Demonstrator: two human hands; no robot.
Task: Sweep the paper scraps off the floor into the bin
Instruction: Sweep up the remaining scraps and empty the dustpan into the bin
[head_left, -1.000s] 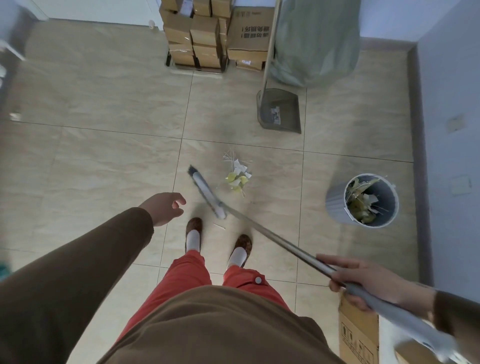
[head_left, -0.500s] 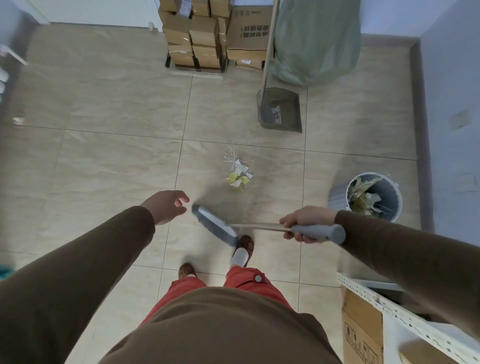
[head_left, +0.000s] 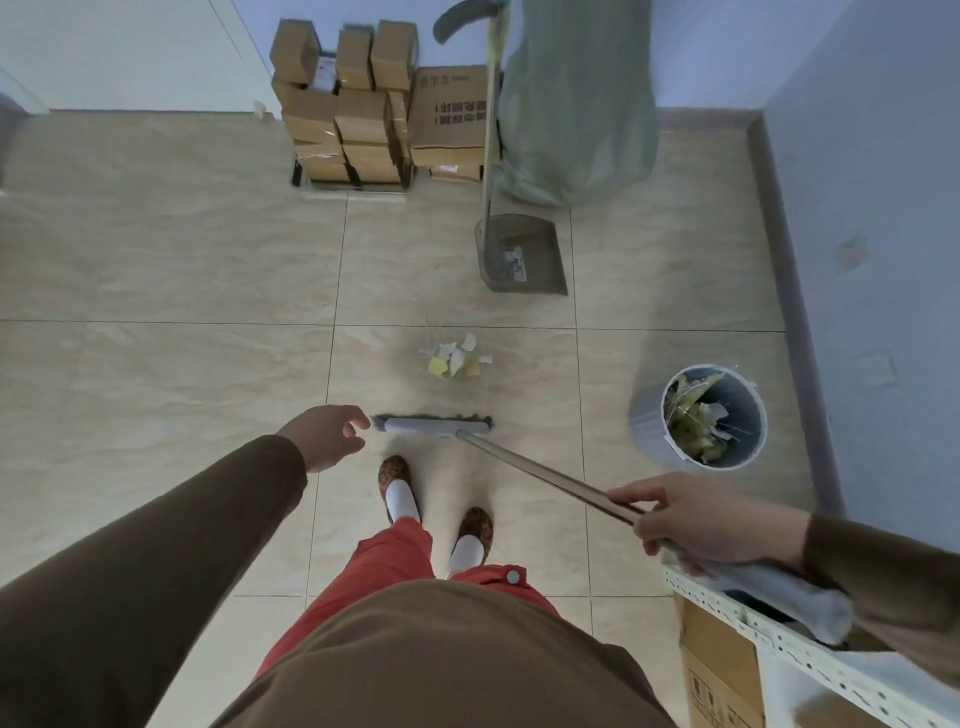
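The floor (head_left: 156, 260) carries 1 gathered heap of paper scraps (head_left: 456, 358), so the collecting looks done while the transfer is left: nothing of this heap is in the dustpan (head_left: 522, 254), which stands well beyond it with its handle leaning on a green sack (head_left: 576, 104). The bin (head_left: 698, 415) already holds scraps, yellow and white like those in the heap.

The broom (head_left: 519, 462) is grasped by the right hand (head_left: 701, 519), fingers curled round its pole near the grey grip. Its head rests on the floor ahead and to the left of that hand, just short of the scraps, apart from them. The bin stands ahead of the right hand, close by. The left hand (head_left: 327, 434) holds nothing, fingers loosely curled, just beside the broom head's left end.
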